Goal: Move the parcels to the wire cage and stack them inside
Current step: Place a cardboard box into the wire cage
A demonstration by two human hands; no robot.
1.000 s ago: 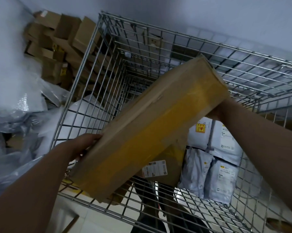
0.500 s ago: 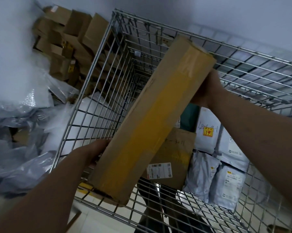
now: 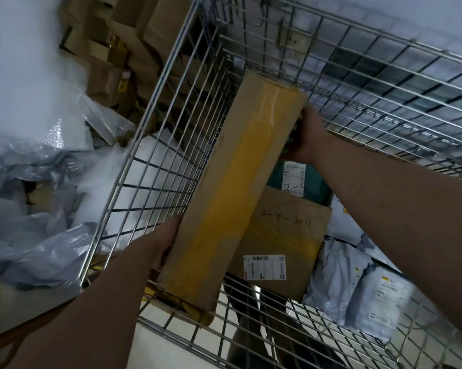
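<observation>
Cage (image 3: 171, 145) fills most of the frame, its mesh walls running from the top edge down to the bottom right. Outside it, crumpled grey bags (image 3: 30, 209) lie at the left and brown cartons (image 3: 112, 49) are heaped in the upper left. A long box (image 3: 232, 193) with a yellow taped face hangs in the centre of the frame, held in the air inside the cage's left half. Its long axis runs from the bottom centre up toward the top centre, roughly alongside the left wall. Beneath it and partly covered lies a flat carton (image 3: 285, 235) with a white label and handwritten numbers. Grey mailers (image 3: 357, 296) are stacked in the lower right, and a teal parcel (image 3: 312, 179) shows just above the carton. The left hand (image 3: 168, 238) grips the box's left edge near its lower end; its fingers are hidden behind the cardboard, so they are probably curled underneath. The right hand (image 3: 307, 137) holds the upper right corner, fingers wrapped round the far end. The box thus spans the two hands, left nearer the wearer and right farther in. Lowering it should mean sinking both ends together along the left wall, beside or onto the carton.
</observation>
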